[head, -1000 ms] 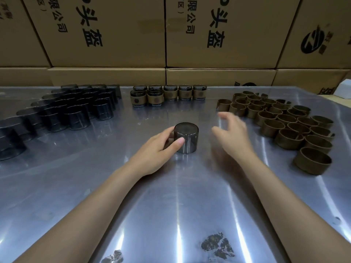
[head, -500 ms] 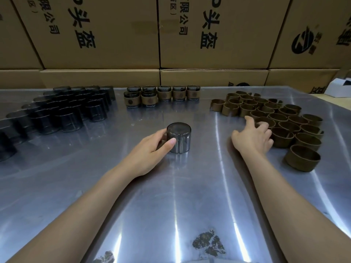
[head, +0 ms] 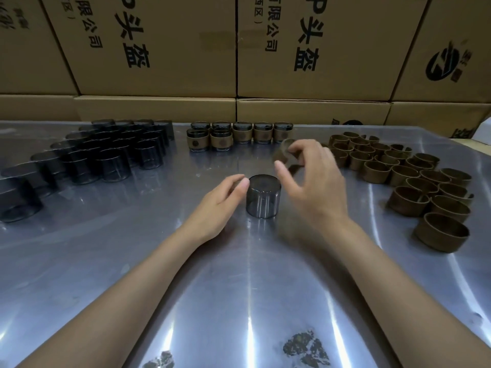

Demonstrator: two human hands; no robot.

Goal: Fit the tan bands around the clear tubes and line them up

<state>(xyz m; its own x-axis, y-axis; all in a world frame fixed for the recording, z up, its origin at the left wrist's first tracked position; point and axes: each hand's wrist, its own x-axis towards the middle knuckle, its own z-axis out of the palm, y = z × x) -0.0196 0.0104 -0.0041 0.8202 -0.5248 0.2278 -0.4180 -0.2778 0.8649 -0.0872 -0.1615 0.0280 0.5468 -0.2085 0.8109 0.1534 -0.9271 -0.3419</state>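
At tabletop centre, left hand steadies the upright clear tube, thumb and fingers curled against its side. Right hand, half a second ago down among the loose tan bands at right, is now raised just behind the tube, pinching one tan band; band motion-blurred. Judgement: pick complete, next step is seating the band over the tube. Seven banded tubes stand lined up at rear; bare tubes grouped at left.
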